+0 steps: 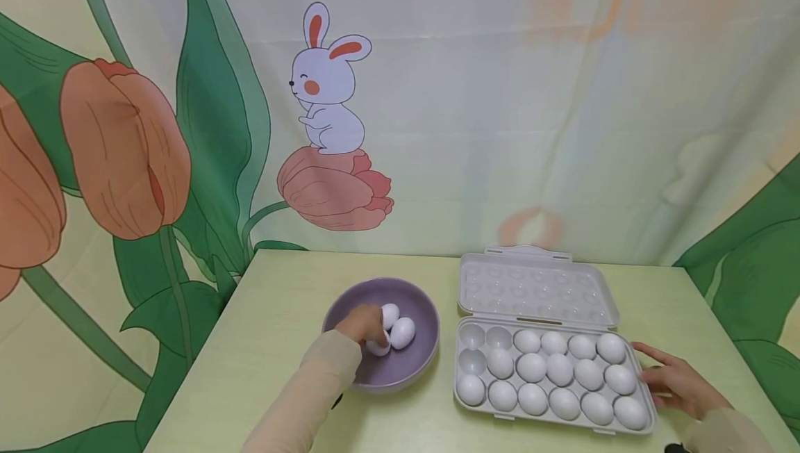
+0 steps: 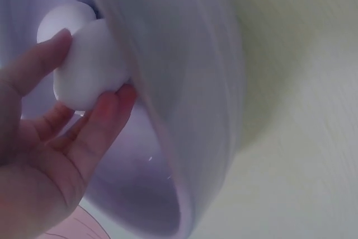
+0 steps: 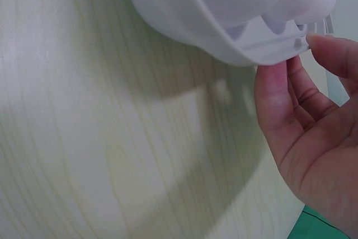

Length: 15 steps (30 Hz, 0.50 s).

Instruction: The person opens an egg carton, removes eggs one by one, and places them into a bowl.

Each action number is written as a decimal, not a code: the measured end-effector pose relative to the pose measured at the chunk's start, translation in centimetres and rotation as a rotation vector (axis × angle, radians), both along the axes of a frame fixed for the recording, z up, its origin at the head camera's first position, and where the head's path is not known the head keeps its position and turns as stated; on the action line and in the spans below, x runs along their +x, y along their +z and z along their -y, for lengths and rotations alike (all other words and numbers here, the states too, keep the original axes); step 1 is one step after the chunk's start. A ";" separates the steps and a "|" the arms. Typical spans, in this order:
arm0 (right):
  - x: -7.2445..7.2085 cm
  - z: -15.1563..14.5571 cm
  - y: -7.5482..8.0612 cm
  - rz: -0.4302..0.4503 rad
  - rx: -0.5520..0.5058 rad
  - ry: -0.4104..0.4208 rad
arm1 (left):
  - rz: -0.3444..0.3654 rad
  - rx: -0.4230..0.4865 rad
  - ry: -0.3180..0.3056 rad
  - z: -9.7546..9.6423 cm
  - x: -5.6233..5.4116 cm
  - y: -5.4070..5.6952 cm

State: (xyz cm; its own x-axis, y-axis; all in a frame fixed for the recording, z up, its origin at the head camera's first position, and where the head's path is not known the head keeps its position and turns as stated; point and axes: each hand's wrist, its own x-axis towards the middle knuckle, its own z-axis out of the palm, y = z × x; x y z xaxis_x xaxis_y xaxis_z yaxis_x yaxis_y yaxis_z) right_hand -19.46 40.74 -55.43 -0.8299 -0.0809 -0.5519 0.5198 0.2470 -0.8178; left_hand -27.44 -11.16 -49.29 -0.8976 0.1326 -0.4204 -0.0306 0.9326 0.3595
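Observation:
My left hand (image 1: 365,324) reaches into a purple bowl (image 1: 426,359). Thumb and fingers pinch a white egg (image 2: 92,68) there, low inside the rim. Two more white eggs lie beside it, one of them a round egg (image 1: 403,333) just right of the fingers. At the right end of an open plastic egg carton (image 1: 556,419), my right hand (image 1: 684,383) holds the edge. In the right wrist view its thumb lies on the carton's rim (image 3: 274,57) and fingers press from below. White eggs (image 1: 559,369) fill most of the cups; three cups at the back left are empty.
The carton's lid (image 1: 537,286) is folded back toward the wall. Behind the pale wooden table (image 1: 287,286) hangs a printed curtain (image 1: 469,126) with tulips and a rabbit. The bowl stands left of the carton, with a strip of table between them.

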 end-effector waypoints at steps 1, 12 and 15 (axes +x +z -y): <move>0.0 0.0 0.0 0.004 0.000 -0.005 | -0.015 0.004 0.008 0.0 0.0 0.0; 0.0 0.1 0.2 0.001 0.008 -0.001 | -0.118 0.066 0.066 -0.1 0.3 -0.2; 0.0 0.0 0.1 0.003 0.004 -0.006 | -0.142 0.063 0.059 -0.1 0.4 -0.3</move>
